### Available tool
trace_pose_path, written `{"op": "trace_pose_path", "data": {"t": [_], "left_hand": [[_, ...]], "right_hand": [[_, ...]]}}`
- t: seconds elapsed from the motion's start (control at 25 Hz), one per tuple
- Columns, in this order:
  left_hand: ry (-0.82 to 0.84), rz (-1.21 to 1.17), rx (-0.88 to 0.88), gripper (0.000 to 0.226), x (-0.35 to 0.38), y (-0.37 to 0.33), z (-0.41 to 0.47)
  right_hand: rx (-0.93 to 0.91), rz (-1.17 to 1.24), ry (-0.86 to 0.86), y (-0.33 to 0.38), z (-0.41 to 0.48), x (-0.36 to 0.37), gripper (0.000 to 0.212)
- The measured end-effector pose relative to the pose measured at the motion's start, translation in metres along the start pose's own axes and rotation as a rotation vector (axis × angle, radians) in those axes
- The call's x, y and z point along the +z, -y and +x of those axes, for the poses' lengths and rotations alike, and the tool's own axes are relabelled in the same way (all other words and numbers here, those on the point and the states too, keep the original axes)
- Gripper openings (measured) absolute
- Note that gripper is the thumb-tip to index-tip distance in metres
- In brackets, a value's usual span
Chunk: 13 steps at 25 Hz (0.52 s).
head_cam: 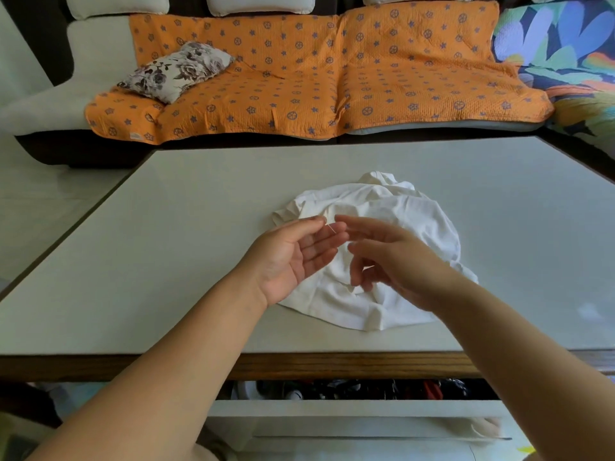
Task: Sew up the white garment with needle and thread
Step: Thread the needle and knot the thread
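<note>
At the middle of the pale grey worktop with its wooden front edge, the crumpled white cotton garment lies in a loose heap, and both bare hands hover over its near side. The left hand is turned palm inward with its fingers nearly straight. The right hand is blurred, its fingers loosely bent and spread, its grip released. Between the two sets of fingertips shows a thin pale sliver, probably the needle; whether the left grip pinches it between thumb and forefinger cannot be told. No thread can be made out.

By my reading the task is at its very start. The garment is bunched, no tear or seam is laid out flat, and no stitch shows. What is left is nearly everything: readying the threaded needle, finding and smoothing the place to mend, stitching it and knotting off.

The worktop's surface shows on every side of the garment. The near hem lies near the front edge but wholly on the surface, and the far and side edges are well apart from it. Below the front edge an open white drawer with dark jumbled contents sits under the forearms, so a dropped needle might land there. Beyond the far edge stands a sofa under an orange patterned quilted cover, well apart from the hands
</note>
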<state>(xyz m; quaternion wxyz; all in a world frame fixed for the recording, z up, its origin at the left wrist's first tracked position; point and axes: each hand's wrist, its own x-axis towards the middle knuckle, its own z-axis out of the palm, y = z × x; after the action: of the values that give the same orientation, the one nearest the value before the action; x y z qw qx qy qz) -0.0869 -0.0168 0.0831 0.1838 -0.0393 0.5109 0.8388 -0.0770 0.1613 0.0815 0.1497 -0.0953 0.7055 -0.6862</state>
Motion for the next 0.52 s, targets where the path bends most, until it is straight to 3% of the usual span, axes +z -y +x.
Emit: {"op": "trace_pose_path", "data": {"t": [0.24,0.52], "left_hand": [[0.016,0.022,-0.043,0.016,0.002,0.005,0.007],[-0.063,0.079,-0.022,0.005,0.003,0.006,0.013]], "right_hand": [[-0.023,-0.022,-0.083,-0.004,0.008,0.000,0.022],[-0.011,-0.040,-0.149,-0.004,0.011,-0.010,0.015]]}}
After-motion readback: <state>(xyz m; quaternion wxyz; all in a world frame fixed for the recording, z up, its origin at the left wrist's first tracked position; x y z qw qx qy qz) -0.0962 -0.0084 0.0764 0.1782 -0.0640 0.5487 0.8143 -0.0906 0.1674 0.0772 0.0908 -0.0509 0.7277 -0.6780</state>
